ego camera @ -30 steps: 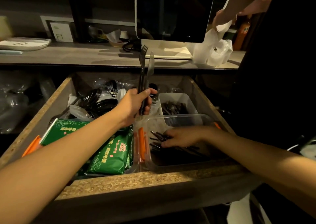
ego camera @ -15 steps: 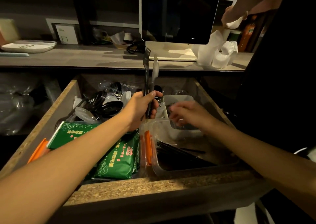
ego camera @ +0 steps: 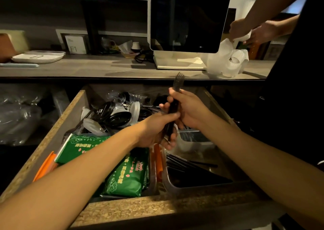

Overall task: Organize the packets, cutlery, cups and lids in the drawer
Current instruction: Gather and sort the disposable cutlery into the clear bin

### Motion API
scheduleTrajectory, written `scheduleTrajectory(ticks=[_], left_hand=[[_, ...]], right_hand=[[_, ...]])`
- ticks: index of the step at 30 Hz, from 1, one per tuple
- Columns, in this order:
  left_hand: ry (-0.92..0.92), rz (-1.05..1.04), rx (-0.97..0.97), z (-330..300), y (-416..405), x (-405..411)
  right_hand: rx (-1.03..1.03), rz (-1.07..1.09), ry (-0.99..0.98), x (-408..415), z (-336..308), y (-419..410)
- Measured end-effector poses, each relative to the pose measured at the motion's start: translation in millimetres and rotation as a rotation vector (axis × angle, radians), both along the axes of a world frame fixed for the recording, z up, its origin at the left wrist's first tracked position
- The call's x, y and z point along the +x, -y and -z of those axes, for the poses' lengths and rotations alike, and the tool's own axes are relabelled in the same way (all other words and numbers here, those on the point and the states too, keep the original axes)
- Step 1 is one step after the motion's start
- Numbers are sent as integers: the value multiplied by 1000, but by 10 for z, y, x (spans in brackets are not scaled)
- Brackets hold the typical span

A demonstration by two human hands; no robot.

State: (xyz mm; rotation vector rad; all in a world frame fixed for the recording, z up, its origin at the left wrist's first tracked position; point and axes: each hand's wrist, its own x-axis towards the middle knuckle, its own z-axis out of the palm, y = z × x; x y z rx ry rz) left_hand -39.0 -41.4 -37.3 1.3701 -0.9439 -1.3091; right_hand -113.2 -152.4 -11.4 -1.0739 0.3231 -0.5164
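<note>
Over the open drawer (ego camera: 52,138), my left hand (ego camera: 157,131) and my right hand (ego camera: 189,110) both grip a bundle of black plastic cutlery (ego camera: 172,107) held upright; fork tines (ego camera: 178,81) stick out above my right hand. Below lies a clear tub (ego camera: 196,182) with several black cutlery pieces in it. A smaller clear tub (ego camera: 194,142) sits just behind it. Green packets (ego camera: 126,179) fill the drawer's front left. Black lids (ego camera: 121,118) and clear lids and cups (ego camera: 93,124) are piled at the back left.
Orange strips (ego camera: 157,161) lie between the packets and the tub. On the counter (ego camera: 98,68) stands a white-framed screen (ego camera: 189,17). At the right another person in black handles white plastic bags (ego camera: 228,63). A white tray (ego camera: 37,57) lies on the counter's left.
My right hand left the front tub, rose and took hold of the cutlery above my left hand. The bundle moved right and lower, and the camera view shifted down.
</note>
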Motion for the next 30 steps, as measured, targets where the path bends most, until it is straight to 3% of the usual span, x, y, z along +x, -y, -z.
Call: scheduleTrajectory(ticks=[4,6,8,10,12,13,16,19,22,26,30], left_hand=[[-67,-188,-17,1,36,135],[-76,-407,-86,-14,70,220],[38,-591,-184,-11,97,320],[352,-719,-246,20,104,440],[606,-780,-260,50,86,521],[635,-807,-251,63,79,548],[539,-914,-222,86,73,657],[564,-983,-196,63,42,759],[597,-976,-154,50,20,824],[548,-942,-87,99,31,890],[490,-927,-85,145,43,1001]], right_hand=[[139,259,40,88,-38,413],[36,411,-50,90,-21,679],[-194,545,-210,94,79,884],[-351,589,-325,126,248,985],[-436,583,-440,138,447,1060],[-477,540,-519,132,555,1096],[-480,320,-702,67,752,1109],[-610,255,-833,21,725,1088],[-738,356,-751,82,617,1015],[-649,319,-539,306,490,838],[-903,205,-594,619,426,679]])
